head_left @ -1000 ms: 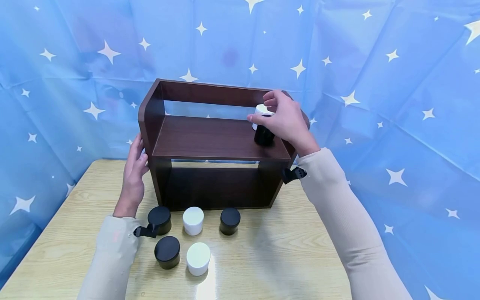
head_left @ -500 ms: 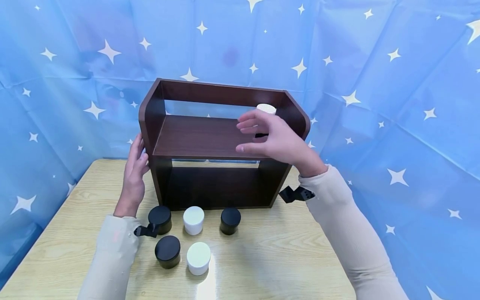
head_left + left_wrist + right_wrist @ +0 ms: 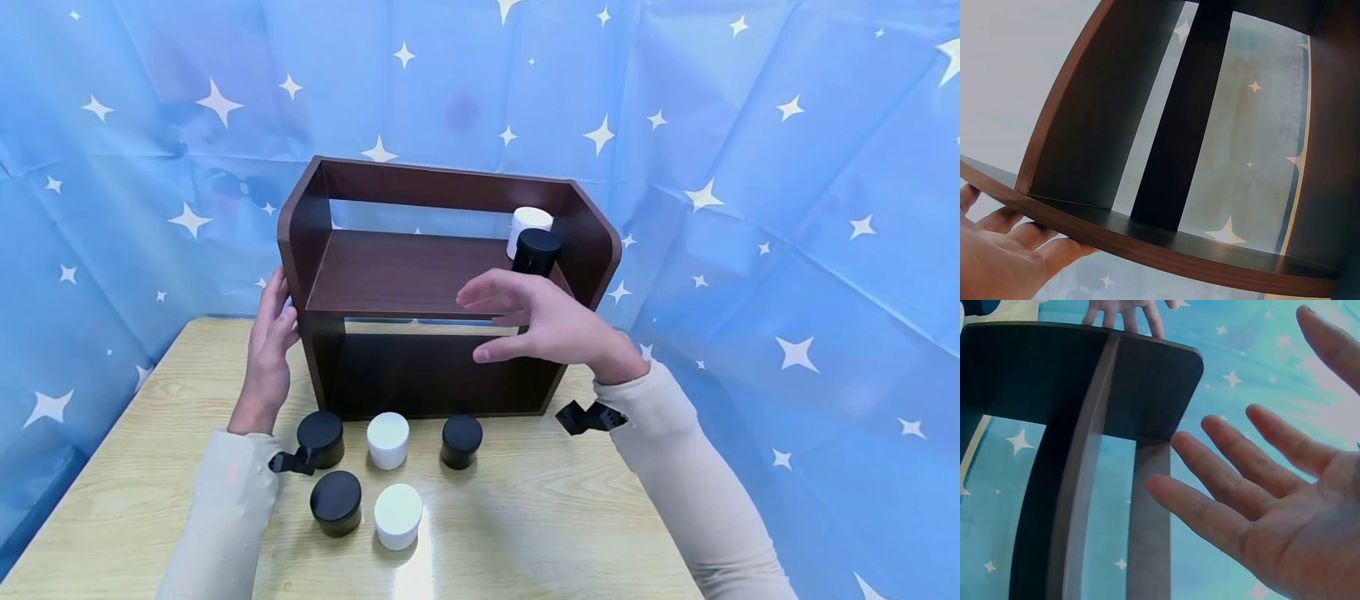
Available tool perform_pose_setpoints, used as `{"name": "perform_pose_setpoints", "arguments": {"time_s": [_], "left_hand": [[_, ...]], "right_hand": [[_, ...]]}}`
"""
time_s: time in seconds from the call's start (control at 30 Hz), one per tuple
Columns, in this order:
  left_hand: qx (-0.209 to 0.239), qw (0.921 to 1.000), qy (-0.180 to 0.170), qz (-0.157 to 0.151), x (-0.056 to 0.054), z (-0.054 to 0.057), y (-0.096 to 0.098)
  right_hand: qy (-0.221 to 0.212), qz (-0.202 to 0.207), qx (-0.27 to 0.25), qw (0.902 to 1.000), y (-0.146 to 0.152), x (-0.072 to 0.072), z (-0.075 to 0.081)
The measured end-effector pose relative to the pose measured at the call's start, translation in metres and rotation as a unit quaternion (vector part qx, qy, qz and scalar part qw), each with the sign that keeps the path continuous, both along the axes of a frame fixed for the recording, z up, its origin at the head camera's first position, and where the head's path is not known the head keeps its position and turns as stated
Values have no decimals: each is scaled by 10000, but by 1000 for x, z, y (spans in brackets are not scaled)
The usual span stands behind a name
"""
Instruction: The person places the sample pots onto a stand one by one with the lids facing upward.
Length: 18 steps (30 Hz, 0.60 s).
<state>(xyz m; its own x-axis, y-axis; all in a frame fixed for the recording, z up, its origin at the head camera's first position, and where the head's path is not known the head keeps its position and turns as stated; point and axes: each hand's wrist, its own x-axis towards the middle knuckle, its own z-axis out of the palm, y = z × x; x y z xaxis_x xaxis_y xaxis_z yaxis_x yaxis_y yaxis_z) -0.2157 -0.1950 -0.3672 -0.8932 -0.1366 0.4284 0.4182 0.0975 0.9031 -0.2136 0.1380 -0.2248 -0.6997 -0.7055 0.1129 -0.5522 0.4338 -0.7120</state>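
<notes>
A dark brown two-tier shelf [image 3: 405, 271] stands on the table. My left hand [image 3: 267, 358] rests with extended fingers against the outside of its left side panel, as the left wrist view also shows with the fingers [image 3: 1019, 234] along the panel's edge. In front of the shelf's right half hovers my right hand [image 3: 543, 325], fingers spread and holding nothing; the right wrist view shows its bare palm [image 3: 1297, 531]. On the upper tier at the right stand a white jar [image 3: 529, 220] and, just in front of it, a black jar [image 3: 537, 248], partly covered by the right hand.
On the wooden table [image 3: 585, 508] before the shelf stand black jars [image 3: 320, 435], [image 3: 336, 500], [image 3: 461, 439] and white jars [image 3: 387, 437], [image 3: 398, 512]. A blue curtain [image 3: 750, 250] with white stars hangs behind and to both sides.
My right hand has let go of the black jar on the upper tier and drawn back, down toward the front of the shelf. The left hand has stayed against the side panel.
</notes>
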Motion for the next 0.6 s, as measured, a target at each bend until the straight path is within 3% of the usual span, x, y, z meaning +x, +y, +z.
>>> {"name": "perform_pose_setpoints", "arguments": {"time_s": [0.6], "left_hand": [[28, 10000, 18, 8, 0, -1, 0]], "right_hand": [[-541, -197, 136, 9982, 2, -3, -48]]}}
